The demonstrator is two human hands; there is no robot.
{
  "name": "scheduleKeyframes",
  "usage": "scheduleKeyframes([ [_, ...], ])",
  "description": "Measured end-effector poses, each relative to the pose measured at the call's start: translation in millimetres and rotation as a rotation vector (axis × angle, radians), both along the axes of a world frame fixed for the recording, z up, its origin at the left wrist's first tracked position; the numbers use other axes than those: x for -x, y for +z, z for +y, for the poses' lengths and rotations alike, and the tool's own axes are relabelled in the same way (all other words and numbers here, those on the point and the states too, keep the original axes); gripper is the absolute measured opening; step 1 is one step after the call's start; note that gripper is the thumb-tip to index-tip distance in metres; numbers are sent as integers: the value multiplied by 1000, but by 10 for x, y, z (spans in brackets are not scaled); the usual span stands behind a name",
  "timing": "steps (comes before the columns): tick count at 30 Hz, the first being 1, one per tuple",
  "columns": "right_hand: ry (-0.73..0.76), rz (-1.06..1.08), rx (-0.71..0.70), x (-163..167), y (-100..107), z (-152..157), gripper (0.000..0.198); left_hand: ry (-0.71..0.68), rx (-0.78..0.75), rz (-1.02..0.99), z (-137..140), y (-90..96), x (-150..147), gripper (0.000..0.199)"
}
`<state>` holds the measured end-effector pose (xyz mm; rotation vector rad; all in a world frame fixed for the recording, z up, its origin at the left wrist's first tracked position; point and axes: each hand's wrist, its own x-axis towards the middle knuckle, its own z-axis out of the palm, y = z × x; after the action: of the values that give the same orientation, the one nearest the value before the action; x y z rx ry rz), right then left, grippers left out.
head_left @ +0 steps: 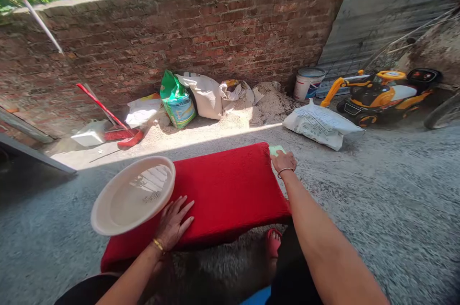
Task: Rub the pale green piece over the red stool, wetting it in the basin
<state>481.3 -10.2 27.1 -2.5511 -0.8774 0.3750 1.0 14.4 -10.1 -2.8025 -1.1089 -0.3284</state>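
A long bench-like piece covered in red plush fabric stands in front of me. On its left end rests a pale round basin with clear water in it. My left hand lies open on the red cover beside the basin, fingers spread. At the far right corner my right hand is closed on a light green cloth, against the cover's right side edge. Part of the cloth is hidden by the fingers.
Along the brick wall stand several sacks, including a green one, and a bucket. A white sack lies ahead right, near a yellow toy excavator. A red dustpan is at left. My foot is below the bench.
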Motion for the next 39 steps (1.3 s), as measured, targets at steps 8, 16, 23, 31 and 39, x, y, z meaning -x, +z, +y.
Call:
scheduleKeyframes([
  [8,7,197,-214,-97,-192,300,46,-7,1,4,11,-5,8,44],
  [16,183,254,-203,-72,-329,374,45,20,47,-5,-28,68,-42,43],
  [23,169,215,-68,-229,-292,65,35,33,60,-16,-45,85,-65,44],
  [31,64,71,-103,-114,-63,79,57,51,94,-30,-91,125,-100,43],
  [39,466,-259,-108,680,51,335,47,53,101,-8,-94,137,-89,43],
])
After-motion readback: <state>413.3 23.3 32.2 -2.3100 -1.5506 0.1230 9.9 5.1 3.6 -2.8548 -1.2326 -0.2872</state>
